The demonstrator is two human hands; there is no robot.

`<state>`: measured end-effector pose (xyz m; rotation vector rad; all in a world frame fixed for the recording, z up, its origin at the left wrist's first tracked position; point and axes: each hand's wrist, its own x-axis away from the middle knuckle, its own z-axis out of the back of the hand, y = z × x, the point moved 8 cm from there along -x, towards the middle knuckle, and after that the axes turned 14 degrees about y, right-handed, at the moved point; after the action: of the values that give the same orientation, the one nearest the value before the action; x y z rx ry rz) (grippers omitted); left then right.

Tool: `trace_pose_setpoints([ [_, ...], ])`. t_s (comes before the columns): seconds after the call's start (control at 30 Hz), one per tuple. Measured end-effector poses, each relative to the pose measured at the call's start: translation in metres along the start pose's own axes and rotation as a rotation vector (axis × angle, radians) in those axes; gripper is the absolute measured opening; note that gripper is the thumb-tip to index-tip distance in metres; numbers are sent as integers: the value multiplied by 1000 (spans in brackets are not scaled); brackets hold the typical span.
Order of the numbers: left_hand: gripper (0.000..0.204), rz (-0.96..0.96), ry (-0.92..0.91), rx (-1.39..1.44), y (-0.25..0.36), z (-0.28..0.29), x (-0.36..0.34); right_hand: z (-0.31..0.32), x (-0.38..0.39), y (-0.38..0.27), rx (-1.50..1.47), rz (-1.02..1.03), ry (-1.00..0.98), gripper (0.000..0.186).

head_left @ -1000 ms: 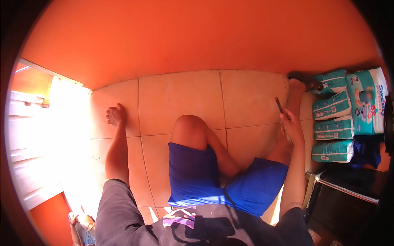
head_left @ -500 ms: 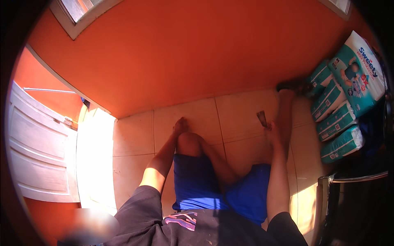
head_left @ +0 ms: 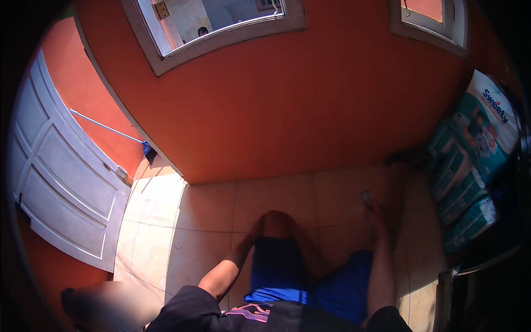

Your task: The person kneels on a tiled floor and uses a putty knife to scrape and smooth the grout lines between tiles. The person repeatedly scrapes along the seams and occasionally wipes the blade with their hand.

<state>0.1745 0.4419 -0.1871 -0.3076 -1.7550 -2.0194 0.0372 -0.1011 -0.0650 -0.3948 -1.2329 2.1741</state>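
Note:
My right hand (head_left: 375,214) is closed around a small, flat, flared object (head_left: 365,197), greyish and blurred; it might be a brush or a scraper, but I cannot make out which. It is held up above the tiles, beside my outstretched right leg. My left hand (head_left: 259,226) lies against the side of my bent left knee (head_left: 277,224), in shadow, its fingers too dark to make out. Blue shorts (head_left: 271,260) cover my thighs as I sit on the tiled floor (head_left: 204,249).
An orange wall (head_left: 287,105) with windows rises ahead. At left are a white panelled door (head_left: 72,182), a blue broom (head_left: 148,150) and a sunlit doorway. Teal packs of diapers (head_left: 470,182) are stacked at right, near a dark, shiny-edged object (head_left: 481,288). A blurred shape (head_left: 113,304) fills the lower left.
The view has tilted up, showing more of the windows and door. My left hand has drawn back from beyond the knee to its side. My right hand still holds the flared object.

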Motion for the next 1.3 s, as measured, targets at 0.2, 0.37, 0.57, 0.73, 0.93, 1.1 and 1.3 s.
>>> trace_pose_setpoints([
  [0.2, 56, -120, -349, -357, 61, -68, 88, 62, -74, 85, 135, 319, 241, 59],
  [0.37, 60, -497, -770, -1002, 176, -80, 264, 16, -27, 67, 120, 93, 84, 53],
  [0.57, 36, -1083, -1435, -190, 352, -112, 499, 43, -7, 37, 312, 70, 5, 46],
  [0.73, 29, -918, -1850, 558, 404, -76, 574, 49, 5, -1, 377, 233, -55, 45],
  [0.93, 34, -840, -1608, 1051, 386, -22, 530, 79, 5, -10, 339, 286, 0, 36],
  [1.1, 32, -755, -1560, 1056, 386, 5, 501, 75, -6, -7, 728, 326, -23, 38],
  [1.3, 37, -690, -1510, 1409, 369, -8, 500, 33, 34, -22, 700, 101, -327, 40],
])
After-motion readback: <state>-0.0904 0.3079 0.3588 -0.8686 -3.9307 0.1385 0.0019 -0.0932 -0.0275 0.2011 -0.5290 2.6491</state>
